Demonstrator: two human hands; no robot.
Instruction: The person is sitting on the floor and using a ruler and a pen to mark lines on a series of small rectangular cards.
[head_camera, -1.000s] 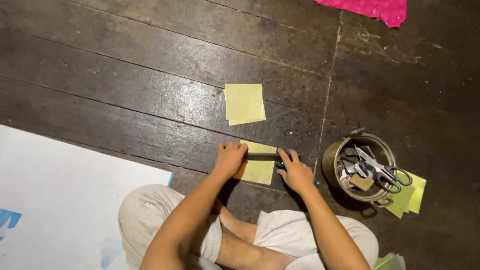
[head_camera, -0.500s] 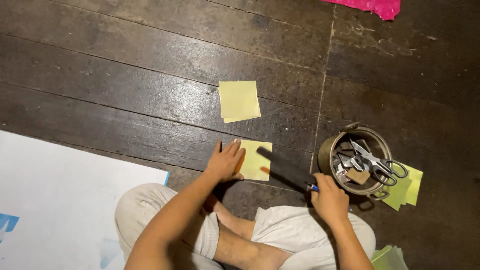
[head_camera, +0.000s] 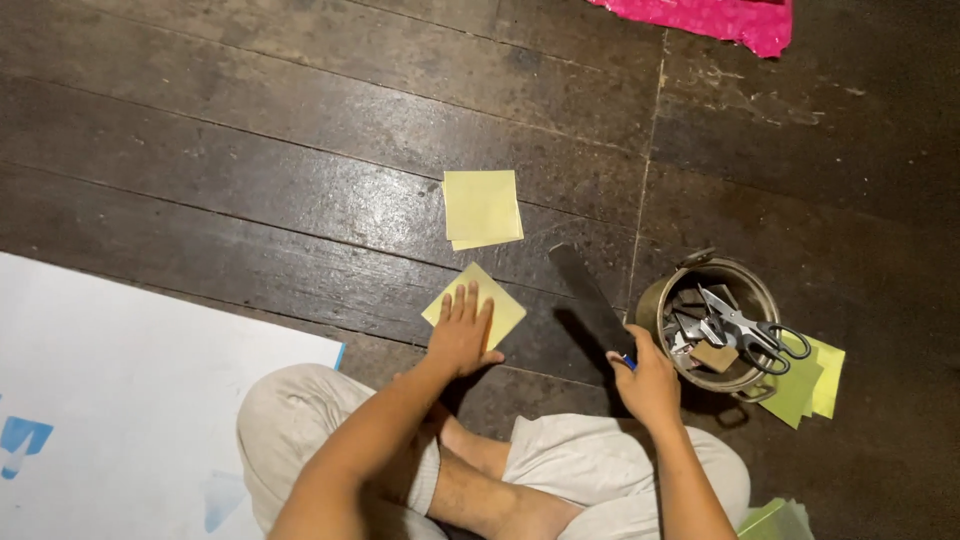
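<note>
My left hand (head_camera: 462, 335) lies flat, fingers spread, on a yellow square of paper (head_camera: 497, 299) turned like a diamond on the dark wooden floor. My right hand (head_camera: 647, 381) grips the blue handle of a long dark blade or ruler (head_camera: 590, 296), which points up and away just left of a metal pot. A small stack of yellow paper squares (head_camera: 481, 207) lies on the floor beyond the left hand.
The round metal pot (head_camera: 655, 295) holds scissors (head_camera: 742, 327) and small items. Yellow-green papers (head_camera: 812, 379) lie under its right side, more at the bottom edge (head_camera: 774, 521). A large white sheet (head_camera: 120, 390) covers the floor at left. Pink material (head_camera: 715, 17) lies top right.
My right hand left the yellow paper, drew back toward the pot and lifted the long dark tool. The paper under my left hand has turned to a diamond angle.
</note>
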